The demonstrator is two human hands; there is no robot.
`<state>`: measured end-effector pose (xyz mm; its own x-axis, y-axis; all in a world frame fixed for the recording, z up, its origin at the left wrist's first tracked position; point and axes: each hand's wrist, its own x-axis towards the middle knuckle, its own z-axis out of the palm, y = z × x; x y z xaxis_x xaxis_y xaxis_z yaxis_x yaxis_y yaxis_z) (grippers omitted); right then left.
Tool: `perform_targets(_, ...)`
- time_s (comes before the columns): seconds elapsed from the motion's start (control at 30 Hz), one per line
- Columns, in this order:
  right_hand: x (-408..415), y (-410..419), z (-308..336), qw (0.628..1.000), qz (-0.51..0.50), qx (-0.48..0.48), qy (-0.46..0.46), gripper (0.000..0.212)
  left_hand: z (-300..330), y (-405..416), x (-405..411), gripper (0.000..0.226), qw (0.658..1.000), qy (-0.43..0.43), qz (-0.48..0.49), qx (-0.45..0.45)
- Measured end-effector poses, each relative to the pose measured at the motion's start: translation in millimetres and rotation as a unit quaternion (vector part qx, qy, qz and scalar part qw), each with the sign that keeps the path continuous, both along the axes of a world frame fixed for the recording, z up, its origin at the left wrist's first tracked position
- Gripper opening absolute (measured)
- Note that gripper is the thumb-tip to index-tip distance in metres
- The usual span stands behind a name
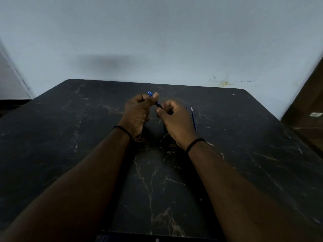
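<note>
A blue pen [157, 103] is held between both hands above the middle of a black marbled table [70, 137]. My left hand [138, 111] grips the pen's upper barrel, thumb pressed on it, and the blue end sticks out past the fingers. My right hand [175, 117] pinches the pen's dark lower end with curled fingers. A thin blue refill [193, 118] with a pale tip lies on the table just right of my right hand.
A pale wall stands directly behind the table's far edge. A brown wooden surface [307, 109] rises at the right. Black bands circle both wrists.
</note>
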<state>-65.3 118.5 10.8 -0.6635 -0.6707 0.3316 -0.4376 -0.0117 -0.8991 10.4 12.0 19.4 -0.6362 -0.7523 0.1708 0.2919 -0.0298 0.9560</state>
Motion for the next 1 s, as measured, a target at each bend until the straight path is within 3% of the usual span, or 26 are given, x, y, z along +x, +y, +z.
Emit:
perform_targets(0.13,0,0,-3,1.000,0.001,-0.005,-0.015,0.018,-1,0,-1,0.032,1.000,0.000,-0.005,-0.001)
perform_targets(0.2,2,-2,-2,0.999,0.002,0.005,-0.033,0.010,-1,0,0,0.031,1.000,-0.002,-0.009,-0.003)
perform_targets(0.3,3,-4,-1,0.999,0.002,0.033,-0.030,0.029,1,0,0,0.030,1.000,-0.004,-0.003,-0.004)
perform_targets(0.47,-1,1,-3,1.000,-0.015,-0.001,0.018,0.009,2,0,2,0.032,1.000,-0.005,0.014,0.008)
perform_targets(0.57,1,3,-3,1.000,-0.017,-0.008,0.022,0.014,3,1,3,0.034,0.999,0.001,0.036,0.009)
perform_targets(0.7,1,4,-3,0.999,-0.007,0.013,0.048,0.005,7,4,4,0.030,0.998,0.011,0.065,0.021)
perform_targets(1.0,1,4,-2,0.992,-0.047,0.040,0.106,0.018,11,7,6,0.025,0.996,0.011,0.088,0.017)
